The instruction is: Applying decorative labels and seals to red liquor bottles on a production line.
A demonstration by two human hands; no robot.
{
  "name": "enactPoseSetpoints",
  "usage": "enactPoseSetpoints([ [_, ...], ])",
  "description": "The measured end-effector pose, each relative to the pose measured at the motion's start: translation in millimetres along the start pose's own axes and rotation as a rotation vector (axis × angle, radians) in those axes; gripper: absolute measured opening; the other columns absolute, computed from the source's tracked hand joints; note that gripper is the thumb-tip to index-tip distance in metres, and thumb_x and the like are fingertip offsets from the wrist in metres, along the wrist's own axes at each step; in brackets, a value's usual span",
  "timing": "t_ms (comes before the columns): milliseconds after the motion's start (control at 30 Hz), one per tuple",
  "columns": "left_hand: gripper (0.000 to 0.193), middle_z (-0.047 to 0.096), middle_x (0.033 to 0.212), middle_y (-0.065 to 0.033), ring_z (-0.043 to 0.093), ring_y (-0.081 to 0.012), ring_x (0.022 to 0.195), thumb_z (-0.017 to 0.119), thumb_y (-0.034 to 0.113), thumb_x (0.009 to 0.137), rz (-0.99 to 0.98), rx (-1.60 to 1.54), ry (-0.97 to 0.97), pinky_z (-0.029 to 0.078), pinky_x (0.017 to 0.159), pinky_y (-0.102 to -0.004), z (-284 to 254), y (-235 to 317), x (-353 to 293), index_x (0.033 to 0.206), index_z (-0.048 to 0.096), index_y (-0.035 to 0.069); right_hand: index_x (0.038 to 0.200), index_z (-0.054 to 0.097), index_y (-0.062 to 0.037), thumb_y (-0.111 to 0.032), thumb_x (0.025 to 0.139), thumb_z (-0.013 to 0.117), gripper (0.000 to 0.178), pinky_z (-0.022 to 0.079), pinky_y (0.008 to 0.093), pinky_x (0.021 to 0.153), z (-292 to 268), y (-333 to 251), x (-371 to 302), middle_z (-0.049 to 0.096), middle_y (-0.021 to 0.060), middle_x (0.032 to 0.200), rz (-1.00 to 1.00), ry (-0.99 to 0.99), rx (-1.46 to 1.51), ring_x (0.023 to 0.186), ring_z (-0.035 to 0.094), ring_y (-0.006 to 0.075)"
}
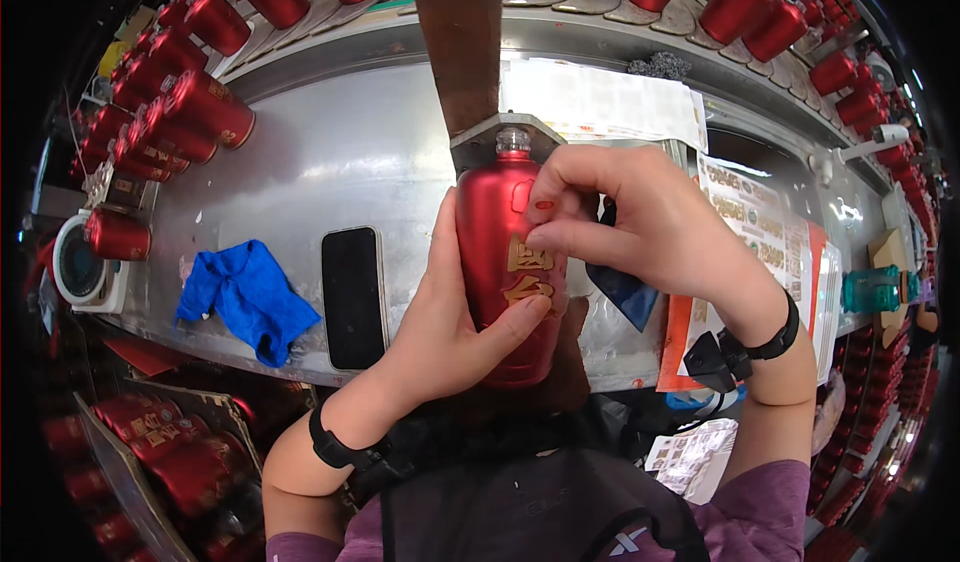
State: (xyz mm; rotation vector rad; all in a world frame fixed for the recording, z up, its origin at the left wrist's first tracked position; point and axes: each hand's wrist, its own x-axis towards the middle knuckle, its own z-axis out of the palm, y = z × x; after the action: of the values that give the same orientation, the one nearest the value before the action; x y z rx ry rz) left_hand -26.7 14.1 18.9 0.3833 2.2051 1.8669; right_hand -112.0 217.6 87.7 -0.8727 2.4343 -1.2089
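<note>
A glossy red bottle (490, 252) with a clear glass neck and raised gold characters is in front of me, its neck at a metal bracket (470, 144). My left hand (455, 327) is wrapped round its lower left side, the thumb across the front by the lower character. Over the bottle's upper right side, my right hand (625, 212) is closed, with thumb and fingers bent together. A small red oval piece (543, 205) shows at its fingertips, beside an oval patch on the bottle's shoulder. The other fingers of my right hand are partly hidden.
A black phone (353, 298) and a crumpled blue cloth (247, 300) lie on the metal table at left. Printed sheets (745, 212) lie at right. A brown post (460, 42) rises behind the bracket. Many red bottles (210, 109) stand around the table's far side.
</note>
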Motion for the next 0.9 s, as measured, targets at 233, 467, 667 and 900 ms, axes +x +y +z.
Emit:
enactPoseSetpoints([
  [233,0.102,0.045,0.142,-0.0223,0.051,-0.029,0.129,0.07,0.019,0.09,-0.007,-0.026,0.017,0.041,0.107,-0.0404,-0.5,-2.6,1.2,0.155,-0.006,0.0,0.087,0.063,-0.0025,-0.015,0.083,0.076,0.018,0.044,0.0291,0.06,-0.5,1.7,5.3,0.055,0.0039,0.062,-0.005,-0.008,-0.008,0.059,0.051,0.0153],
  [467,0.1,0.045,0.142,-0.021,0.051,-0.0281,0.129,0.069,0.017,0.09,0.001,-0.047,0.0,0.041,0.107,-0.0403,-2.4,-4.0,0.8,0.156,-0.005,0.001,0.086,0.063,-0.0021,-0.015,0.084,0.075,0.018,0.044,0.0288,0.058,4.3,6.3,7.3,0.057,0.0045,0.063,-0.072,0.024,-0.023,0.058,0.052,0.0148],
  [667,0.099,0.044,0.143,-0.0204,0.05,-0.0271,0.129,0.069,0.014,0.091,0.0,-0.054,0.003,0.041,0.107,-0.0398,-1.1,-1.2,1.3,0.156,-0.005,0.003,0.087,0.065,-0.0022,-0.015,0.083,0.076,0.017,0.044,0.0283,0.058,5.1,6.1,6.3,0.059,0.0044,0.064,-0.06,0.023,-0.003,0.058,0.053,0.014],
  [900,0.099,0.043,0.145,-0.0201,0.05,-0.0266,0.13,0.069,0.014,0.091,-0.013,-0.062,-0.005,0.041,0.108,-0.0393,-3.2,-4.4,0.6,0.156,-0.004,0.002,0.089,0.066,-0.0022,-0.014,0.083,0.077,0.017,0.045,0.0275,0.058,4.9,6.3,5.5,0.06,0.0043,0.064,-0.056,0.031,0.019,0.058,0.054,0.013],
])
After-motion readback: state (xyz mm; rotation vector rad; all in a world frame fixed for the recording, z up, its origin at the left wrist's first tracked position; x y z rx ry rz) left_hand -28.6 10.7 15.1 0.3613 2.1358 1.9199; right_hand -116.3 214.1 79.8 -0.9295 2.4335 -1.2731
